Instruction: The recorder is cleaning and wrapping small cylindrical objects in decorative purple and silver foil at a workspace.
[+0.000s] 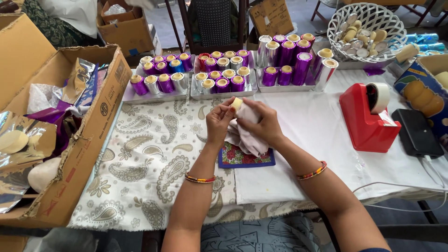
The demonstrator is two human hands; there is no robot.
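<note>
At frame centre the left hand pinches a pale round piece – the right hand clasps a white cloth around it – it may slip, barely pinched

Open cloth left; tape dispenser blocking right

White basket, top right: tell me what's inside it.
The white basket holds a loose heap of round pale-yellow discs, some silver-wrapped, piled against its lattice wall. Whatever lies under the heap, and the basket's bottom, is covered and cannot be seen.
</note>
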